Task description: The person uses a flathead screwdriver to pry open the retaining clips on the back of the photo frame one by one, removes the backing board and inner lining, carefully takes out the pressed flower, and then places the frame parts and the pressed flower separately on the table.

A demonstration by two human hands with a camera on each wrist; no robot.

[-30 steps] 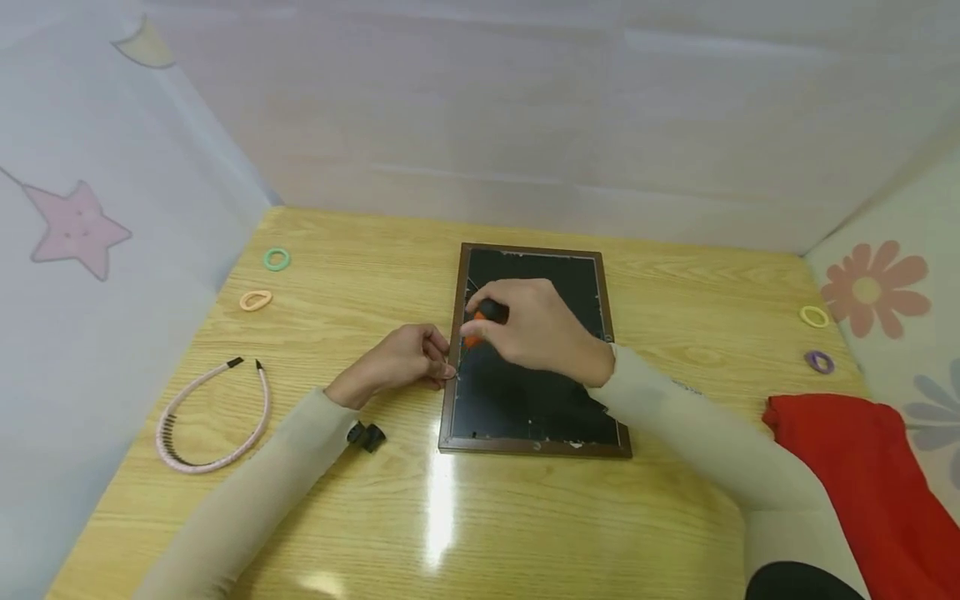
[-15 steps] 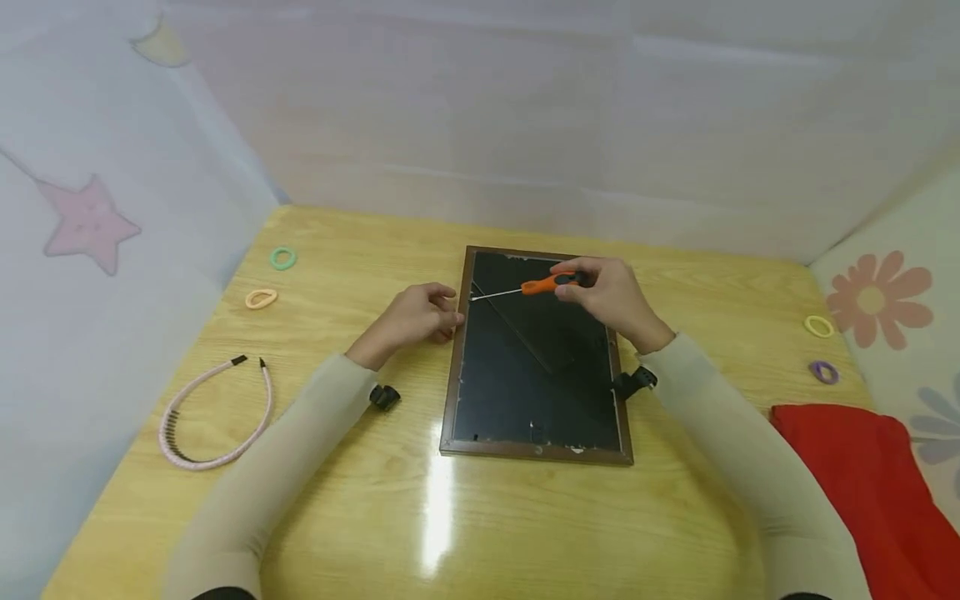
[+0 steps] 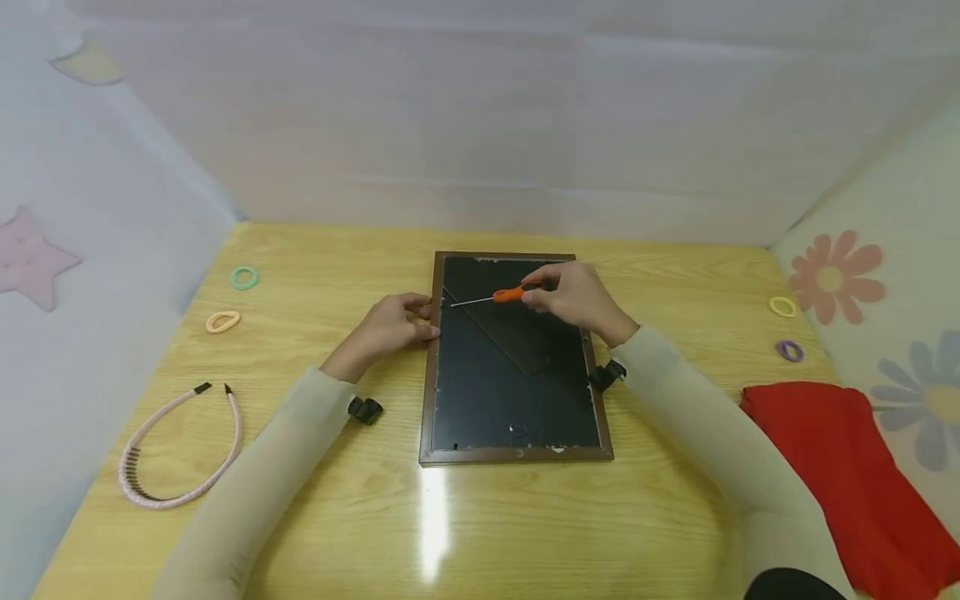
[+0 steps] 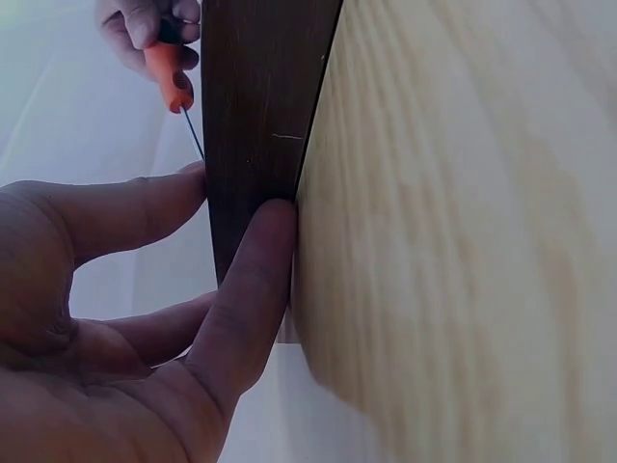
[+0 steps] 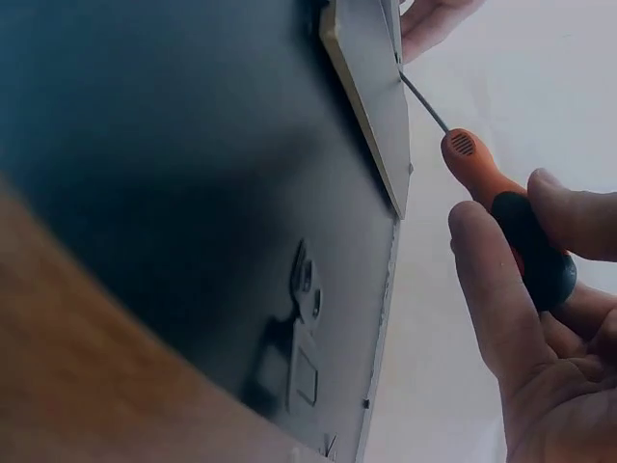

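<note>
A dark-backed picture frame (image 3: 450,400) with a brown rim lies face down in the middle of the wooden table (image 3: 480,525). My left hand (image 3: 420,319) rests against the frame's left rim near the top; in the left wrist view its straight fingers (image 4: 253,280) press on the brown rim (image 4: 260,87). My right hand (image 3: 537,293) pinches a small orange-and-black screwdriver (image 3: 510,293) over the frame's upper part. The thin shaft points left toward the rim by my left hand. In the right wrist view the screwdriver (image 5: 506,207) reaches toward the raised stand flap (image 5: 371,125).
A pink headband (image 3: 176,450) lies at the left front. Green (image 3: 243,277) and orange (image 3: 222,322) hair ties sit at the far left, yellow (image 3: 782,307) and purple (image 3: 789,351) ones at the right. A red cloth (image 3: 832,467) covers the right front. Fabric walls enclose the table.
My right hand carried the screwdriver from the frame's lower left rim up to its top part, now lying level and pointing left. My left hand slid up along the left rim.
</note>
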